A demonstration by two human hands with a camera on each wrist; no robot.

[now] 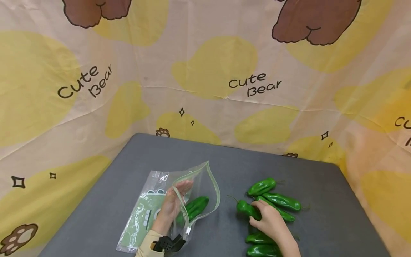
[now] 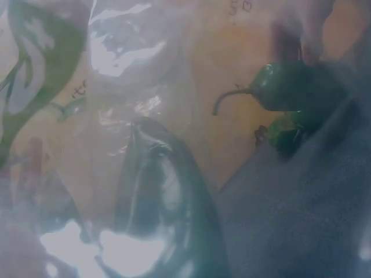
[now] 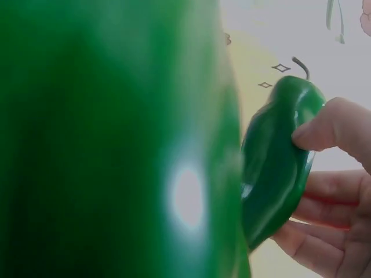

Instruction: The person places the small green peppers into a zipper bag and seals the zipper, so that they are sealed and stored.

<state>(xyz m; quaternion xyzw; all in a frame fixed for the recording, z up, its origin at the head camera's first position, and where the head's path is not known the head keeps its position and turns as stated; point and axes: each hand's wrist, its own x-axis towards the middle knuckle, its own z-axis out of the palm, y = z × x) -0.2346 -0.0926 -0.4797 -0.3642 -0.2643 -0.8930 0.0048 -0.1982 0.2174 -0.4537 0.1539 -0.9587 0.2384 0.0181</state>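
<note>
Two glossy peppers (image 1: 261, 251) lie nearest on the worktop (image 1: 224, 233). Beyond, the left hand (image 1: 176, 196), fingers extended, lies against the gaping clear bag (image 1: 219, 196) with a bagged pepper (image 1: 198, 207) inside; the right hand (image 1: 271, 219) pinches another pepper (image 1: 244, 207). Pick-up seems in hand; the next move likely calls for carrying it leftward, mouth kept wide. Farther off lie three more peppers (image 1: 284, 201)

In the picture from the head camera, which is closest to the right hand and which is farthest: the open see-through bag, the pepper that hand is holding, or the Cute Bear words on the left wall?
1. Held pepper: pinched in the right hand.
2. Open bag: off to that hand's left.
3. Cute Bear words: farthest, high up on the left.
</note>
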